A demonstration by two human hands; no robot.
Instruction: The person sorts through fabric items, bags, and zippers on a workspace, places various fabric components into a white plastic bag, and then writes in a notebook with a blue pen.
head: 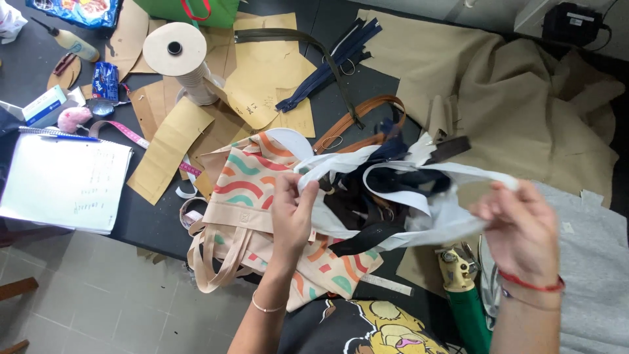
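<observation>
Holding a tangle of white straps [393, 177] above the patterned tote bag [252, 187], over the dark bench [39, 72]. Left hand [291, 210] pinching one strap end right above the bag; right hand [521, 226] closed around the other end, well to the right of the bag. Probably best to keep the strap taut, pull slowly, free one loop at a time from the dark zippers [367, 229] beside the bag

Thread spool [175, 49], notebook [65, 180], tan cloth [524, 105] — perhaps canvas.
</observation>
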